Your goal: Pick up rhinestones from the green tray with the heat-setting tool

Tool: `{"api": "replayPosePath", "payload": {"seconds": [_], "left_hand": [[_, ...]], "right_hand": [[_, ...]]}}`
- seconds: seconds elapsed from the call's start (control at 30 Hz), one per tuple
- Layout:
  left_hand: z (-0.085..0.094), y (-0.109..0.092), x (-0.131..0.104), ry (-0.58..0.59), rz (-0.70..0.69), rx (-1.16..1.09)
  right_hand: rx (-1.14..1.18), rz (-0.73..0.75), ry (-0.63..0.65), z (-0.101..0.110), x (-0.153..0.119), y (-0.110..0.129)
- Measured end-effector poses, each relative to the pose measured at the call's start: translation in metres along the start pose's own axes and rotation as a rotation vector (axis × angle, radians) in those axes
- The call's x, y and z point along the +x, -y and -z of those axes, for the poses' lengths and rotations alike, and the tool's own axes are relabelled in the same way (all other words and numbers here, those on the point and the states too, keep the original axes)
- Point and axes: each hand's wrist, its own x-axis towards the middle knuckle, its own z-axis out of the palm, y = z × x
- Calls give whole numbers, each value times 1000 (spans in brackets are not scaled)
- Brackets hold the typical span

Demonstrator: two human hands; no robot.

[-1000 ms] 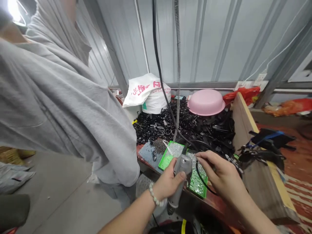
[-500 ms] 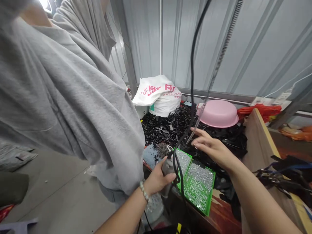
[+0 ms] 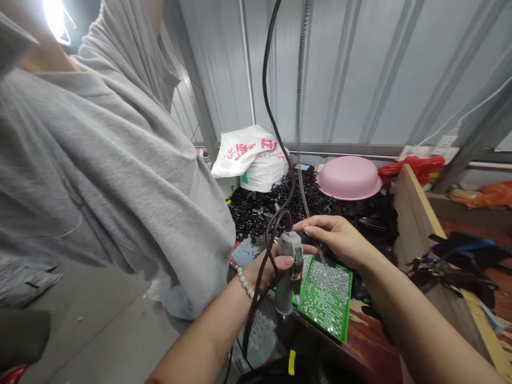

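My left hand is wrapped round a grey electric screwdriver, held upright with its black cable leaving the top. A coiled spring hangs down along the wall and runs behind the fingers of my right hand. My right thumb and fingers are drawn together beside the screwdriver's top, around something small and dark that I cannot make out. Just behind and below the screwdriver lie green trays with rows of small shiny silver screws; my hands partly cover one tray.
A heap of small black parts covers the back of the bench. Behind it are a white printed sack and a pink basin. A wooden board stands at the right. A person in a grey shirt stands close at left.
The screwdriver has been raised and turned upright in my left hand. My right hand has come in beside its top, its fingers closing together. The view has shifted slightly.
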Motion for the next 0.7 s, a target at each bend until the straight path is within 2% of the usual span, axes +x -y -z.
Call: {"api": "replayPosePath", "payload": {"seconds": [0.17,0.3,0.37,0.47,0.53,0.63,0.7], "left_hand": [[-8,12,6,89,24,-34],[-17,17,10,84,34,-73],[-21,19,11,36,43,-98],[-26,21,12,-23,24,-147],[-28,22,13,-26,12,-167],[-32,22,14,-35,9,-170],[-35,22,15,-52,1,-171]], "right_hand": [[15,-2,-81,2,-13,-6],[16,48,-146,7,-24,-6],[-52,123,-250,9,-36,-5],[-292,225,-514,10,-62,-7],[-384,175,-565,9,-79,-12],[-342,36,-497,4,-93,-19],[-285,-19,-495,0,-95,-22]]}}
